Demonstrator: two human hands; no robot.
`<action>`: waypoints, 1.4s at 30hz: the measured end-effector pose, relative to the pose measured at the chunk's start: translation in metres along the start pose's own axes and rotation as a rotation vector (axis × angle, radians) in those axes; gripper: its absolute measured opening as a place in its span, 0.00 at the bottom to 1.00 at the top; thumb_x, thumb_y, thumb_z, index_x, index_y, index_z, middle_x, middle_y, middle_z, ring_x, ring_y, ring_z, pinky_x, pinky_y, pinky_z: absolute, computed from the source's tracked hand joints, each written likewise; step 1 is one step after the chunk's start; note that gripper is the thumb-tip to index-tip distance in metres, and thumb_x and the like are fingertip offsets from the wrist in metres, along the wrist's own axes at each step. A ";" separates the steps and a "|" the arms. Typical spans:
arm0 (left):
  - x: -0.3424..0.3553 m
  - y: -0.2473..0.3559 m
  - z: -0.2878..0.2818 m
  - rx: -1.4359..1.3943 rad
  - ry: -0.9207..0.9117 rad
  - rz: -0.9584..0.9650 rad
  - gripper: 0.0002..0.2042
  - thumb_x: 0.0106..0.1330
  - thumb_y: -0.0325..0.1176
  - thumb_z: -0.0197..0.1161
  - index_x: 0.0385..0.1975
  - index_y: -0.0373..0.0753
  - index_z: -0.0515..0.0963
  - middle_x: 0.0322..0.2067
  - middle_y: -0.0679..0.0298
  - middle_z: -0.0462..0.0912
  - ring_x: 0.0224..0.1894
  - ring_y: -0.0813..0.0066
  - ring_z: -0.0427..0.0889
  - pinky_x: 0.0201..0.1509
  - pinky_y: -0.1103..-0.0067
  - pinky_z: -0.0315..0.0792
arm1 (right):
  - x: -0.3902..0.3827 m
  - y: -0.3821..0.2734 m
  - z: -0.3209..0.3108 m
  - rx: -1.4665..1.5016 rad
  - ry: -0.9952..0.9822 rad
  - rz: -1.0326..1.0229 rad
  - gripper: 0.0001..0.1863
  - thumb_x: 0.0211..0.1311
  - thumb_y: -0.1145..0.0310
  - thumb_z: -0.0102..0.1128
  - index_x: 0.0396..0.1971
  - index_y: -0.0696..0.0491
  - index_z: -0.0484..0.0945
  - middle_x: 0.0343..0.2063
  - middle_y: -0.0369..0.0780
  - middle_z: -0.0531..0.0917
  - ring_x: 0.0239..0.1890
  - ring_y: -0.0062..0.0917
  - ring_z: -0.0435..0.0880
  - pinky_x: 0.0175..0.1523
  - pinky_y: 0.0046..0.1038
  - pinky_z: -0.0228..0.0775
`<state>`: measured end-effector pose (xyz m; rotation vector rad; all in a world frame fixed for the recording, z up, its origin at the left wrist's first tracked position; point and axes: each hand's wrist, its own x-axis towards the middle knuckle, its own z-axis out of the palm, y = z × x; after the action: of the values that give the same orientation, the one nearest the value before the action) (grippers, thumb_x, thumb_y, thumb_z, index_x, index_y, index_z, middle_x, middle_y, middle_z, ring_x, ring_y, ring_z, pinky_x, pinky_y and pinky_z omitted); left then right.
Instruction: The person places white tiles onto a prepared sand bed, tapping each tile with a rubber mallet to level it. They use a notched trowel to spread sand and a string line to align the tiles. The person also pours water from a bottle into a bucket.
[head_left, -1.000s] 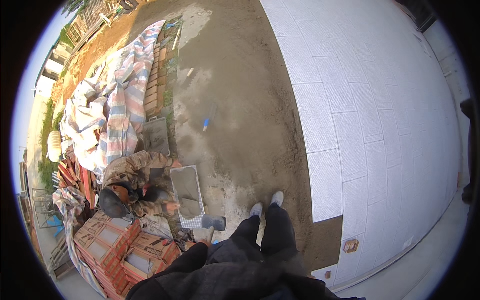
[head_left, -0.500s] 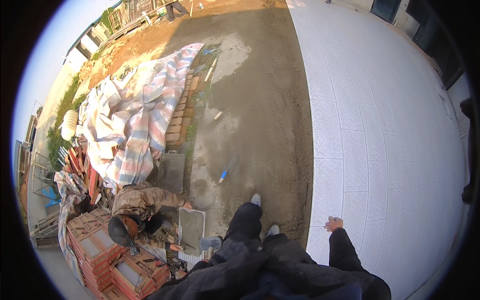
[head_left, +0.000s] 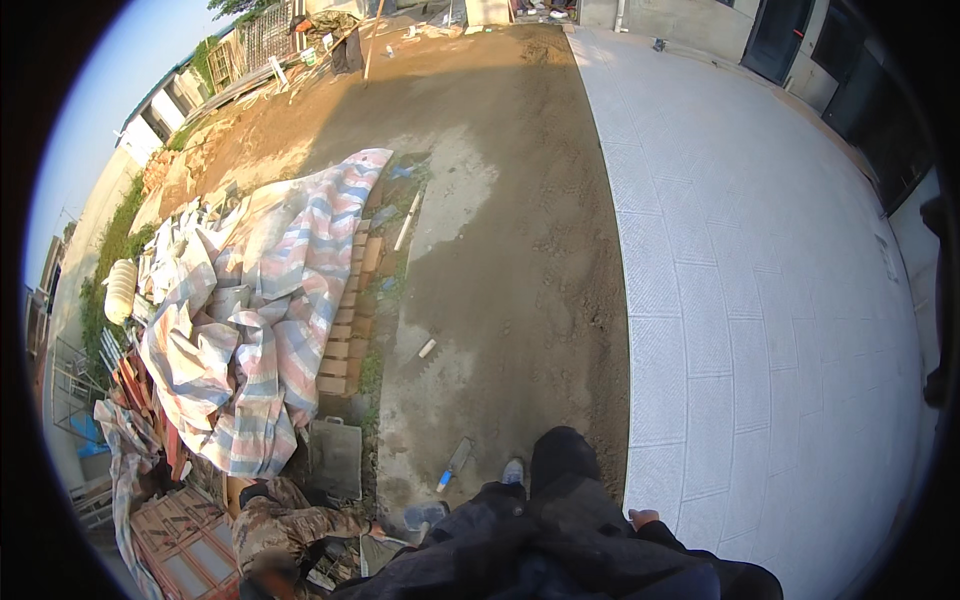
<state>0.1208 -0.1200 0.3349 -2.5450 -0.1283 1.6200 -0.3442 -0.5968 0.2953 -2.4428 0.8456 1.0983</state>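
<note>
A trowel with a broad grey blade (head_left: 427, 515) hangs at my left side, beside my dark trouser leg. My left hand, closed on its handle, is mostly hidden by my dark clothing. To my right, my right hand (head_left: 644, 518) is loosely curled with nothing visible in it, above the pale paving. A pointed trowel with a blue handle (head_left: 444, 481) lies on the damp ground ahead of my shoe (head_left: 513, 471). At lower left a crouching co-worker in a camouflage jacket (head_left: 285, 520) reaches toward a mortar-covered slab (head_left: 375, 556), partly cut off by my clothes.
Pale textured paving (head_left: 735, 400) runs along the right, bordering a damp mortar bed (head_left: 520, 280). On the left, a striped tarp (head_left: 265, 330) drapes over stacked material. Red tile cartons (head_left: 180, 530) and a grey square tray (head_left: 335, 458) stand near the co-worker. A short pale stick (head_left: 427, 348) lies ahead.
I have stepped forward: the blue-handled trowel, tarp and co-worker are lower in view. The grey-bladed trowel has stayed beside my leg. My right hand has swung down toward my body.
</note>
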 end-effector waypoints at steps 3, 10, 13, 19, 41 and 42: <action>0.026 0.056 -0.073 0.020 0.014 0.000 0.28 0.56 0.53 0.72 0.44 0.32 0.85 0.41 0.47 0.88 0.45 0.55 0.87 0.49 0.62 0.79 | 0.042 0.025 -0.011 0.165 -0.152 0.130 0.20 0.67 0.46 0.53 0.43 0.45 0.84 0.36 0.51 0.90 0.42 0.46 0.90 0.49 0.47 0.80; 0.058 0.206 -0.227 -0.016 0.044 -0.037 0.27 0.56 0.52 0.73 0.43 0.32 0.85 0.39 0.48 0.88 0.42 0.55 0.87 0.47 0.62 0.79 | 0.269 0.042 -0.250 0.954 0.103 0.797 0.21 0.58 0.62 0.66 0.37 0.70 0.83 0.38 0.62 0.87 0.46 0.53 0.89 0.49 0.48 0.81; 0.061 0.260 -0.284 -0.042 0.043 -0.050 0.26 0.56 0.51 0.73 0.42 0.32 0.85 0.39 0.48 0.88 0.41 0.56 0.87 0.46 0.62 0.79 | 0.391 0.001 -0.441 1.266 0.206 0.599 0.16 0.65 0.65 0.61 0.29 0.67 0.81 0.27 0.51 0.87 0.20 0.37 0.87 0.25 0.36 0.79; 0.123 0.397 -0.399 -0.099 0.030 -0.035 0.25 0.56 0.50 0.73 0.41 0.31 0.85 0.37 0.48 0.87 0.39 0.56 0.87 0.44 0.62 0.79 | 0.574 -0.128 -0.783 1.277 0.402 -0.066 0.18 0.71 0.61 0.63 0.43 0.65 0.82 0.27 0.43 0.88 0.23 0.25 0.88 0.31 0.27 0.80; 0.379 0.801 -1.024 -0.088 0.029 0.020 0.21 0.56 0.46 0.74 0.37 0.31 0.84 0.32 0.50 0.87 0.32 0.58 0.86 0.37 0.63 0.79 | 0.927 -0.065 -0.946 -0.222 -0.427 0.360 0.32 0.67 0.38 0.52 0.66 0.39 0.79 0.71 0.31 0.75 0.72 0.25 0.73 0.73 0.41 0.64; 0.382 0.821 -1.049 -0.091 0.031 0.011 0.21 0.56 0.46 0.74 0.36 0.31 0.84 0.32 0.50 0.87 0.31 0.58 0.86 0.36 0.63 0.79 | 0.986 -0.063 -1.007 -0.076 -0.330 0.320 0.29 0.67 0.44 0.57 0.63 0.41 0.80 0.67 0.34 0.78 0.70 0.29 0.76 0.70 0.39 0.69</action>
<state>1.2380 -0.9401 0.3110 -2.6415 -0.1897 1.6138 0.7820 -1.4420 0.2016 -2.1391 1.1231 1.6188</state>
